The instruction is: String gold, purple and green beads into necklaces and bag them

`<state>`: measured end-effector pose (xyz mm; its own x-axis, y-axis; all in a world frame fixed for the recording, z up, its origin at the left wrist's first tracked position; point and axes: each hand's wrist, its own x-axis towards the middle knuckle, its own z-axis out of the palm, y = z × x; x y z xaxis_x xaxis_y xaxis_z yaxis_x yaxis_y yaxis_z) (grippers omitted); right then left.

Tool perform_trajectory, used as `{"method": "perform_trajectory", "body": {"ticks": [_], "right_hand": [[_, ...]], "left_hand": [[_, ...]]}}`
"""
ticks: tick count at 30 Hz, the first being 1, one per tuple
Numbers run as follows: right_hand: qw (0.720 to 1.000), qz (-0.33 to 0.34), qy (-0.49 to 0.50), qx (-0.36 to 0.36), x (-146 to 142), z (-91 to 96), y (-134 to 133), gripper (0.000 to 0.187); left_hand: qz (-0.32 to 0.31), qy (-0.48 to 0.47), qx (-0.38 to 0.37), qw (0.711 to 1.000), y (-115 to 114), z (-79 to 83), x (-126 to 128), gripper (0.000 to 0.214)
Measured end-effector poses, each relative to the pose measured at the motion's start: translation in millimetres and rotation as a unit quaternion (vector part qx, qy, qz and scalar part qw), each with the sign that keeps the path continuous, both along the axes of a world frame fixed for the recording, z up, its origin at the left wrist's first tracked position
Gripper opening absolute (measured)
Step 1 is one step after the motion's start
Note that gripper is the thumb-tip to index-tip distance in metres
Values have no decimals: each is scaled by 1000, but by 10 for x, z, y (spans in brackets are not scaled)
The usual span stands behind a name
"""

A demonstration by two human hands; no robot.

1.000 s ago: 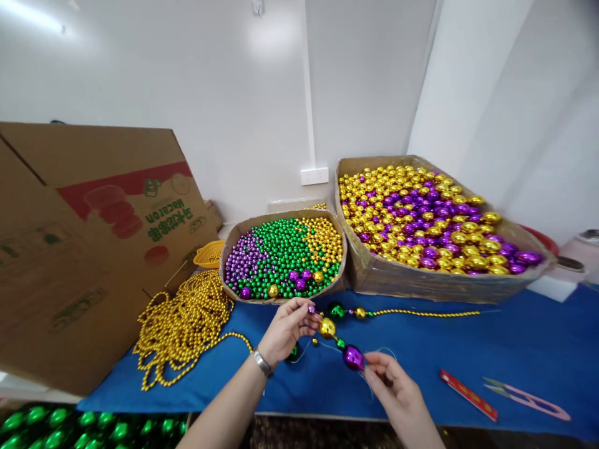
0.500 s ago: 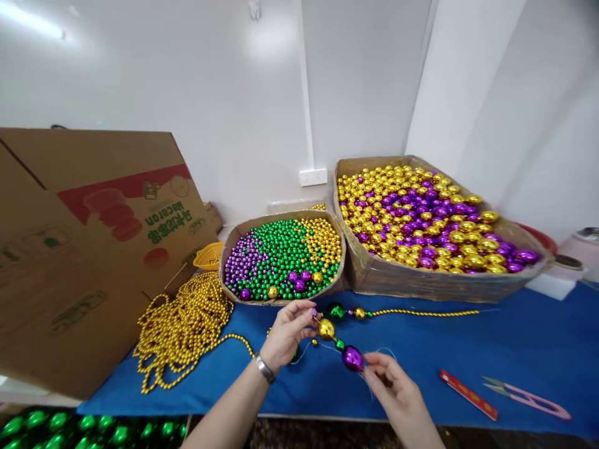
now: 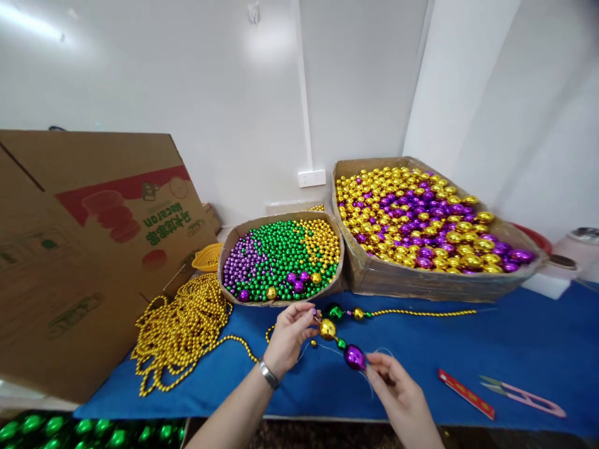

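A strand of shiny beads stretches between my two hands above the blue cloth. My left hand (image 3: 291,335), with a metal watch or band on its wrist, pinches a small purple bead (image 3: 315,312) at the strand's upper end. Below it hang a gold bead (image 3: 327,328), a small green bead (image 3: 341,343) and a large purple bead (image 3: 354,357). The fingertips of my right hand (image 3: 394,383) are closed at the lower end of that large purple bead. A thin clear thread loops around the beads. Just behind lies a green bead (image 3: 334,312) joined to a gold twisted strand (image 3: 421,312).
Small purple, green and gold beads fill a low carton (image 3: 282,303); a larger carton (image 3: 449,285) holds gold and purple ones. Gold bead chains (image 3: 182,330) are heaped at left, near a big cardboard box (image 3: 107,280). Pink thread snips (image 3: 528,398) and a red strip (image 3: 465,393) lie at right.
My left hand and the beads have shifted slightly right, still pinched at both ends. The whole view has moved a little.
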<state>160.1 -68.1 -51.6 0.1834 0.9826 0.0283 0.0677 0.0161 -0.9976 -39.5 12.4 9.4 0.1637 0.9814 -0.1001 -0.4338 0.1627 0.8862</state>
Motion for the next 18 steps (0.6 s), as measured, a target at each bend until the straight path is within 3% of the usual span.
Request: {"method": "perform_trajectory", "body": {"ticks": [9,18], "right_hand": [[996,-3,-85,14,33,-123,-9,33],[992,13,-124,9,15,-440,111,29]], "left_hand": [[23,76,59,995,-35,-58,62,27],[32,136,24,990,-40,-371,219,33]]}}
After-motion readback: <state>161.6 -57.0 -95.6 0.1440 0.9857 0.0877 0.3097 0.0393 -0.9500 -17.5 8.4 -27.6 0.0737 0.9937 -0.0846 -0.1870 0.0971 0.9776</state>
